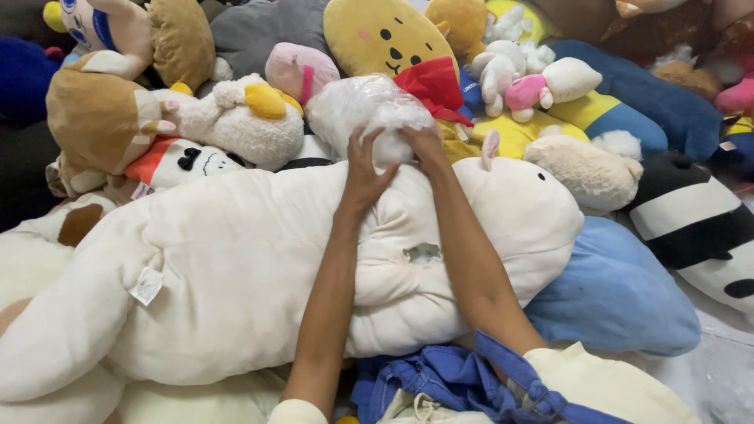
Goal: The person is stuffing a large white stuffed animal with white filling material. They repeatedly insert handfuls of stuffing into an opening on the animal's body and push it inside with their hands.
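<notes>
Both hands — left hand [366, 169] with fingers spread, right hand [424, 145] curled — grip a clear plastic bag [365, 110] above a big cream plush [259, 267] atop a heaped pile of stuffed toys [613, 118].

Background pile: yellow bear plush [389, 35] with red scarf [434, 85], blue cushion [616, 294], black-and-white striped plush [699, 224], brown dog plush [98, 122].

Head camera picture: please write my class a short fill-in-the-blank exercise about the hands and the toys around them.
1. Both hands, left hand and right hand, grip a clear plastic ____ of white stuffing.
2. The long cream plush toy under the arms has a small ____ in its fabric.
3. The yellow plush toy wears a ____ scarf.

Missing words: bag; hole; red
</notes>
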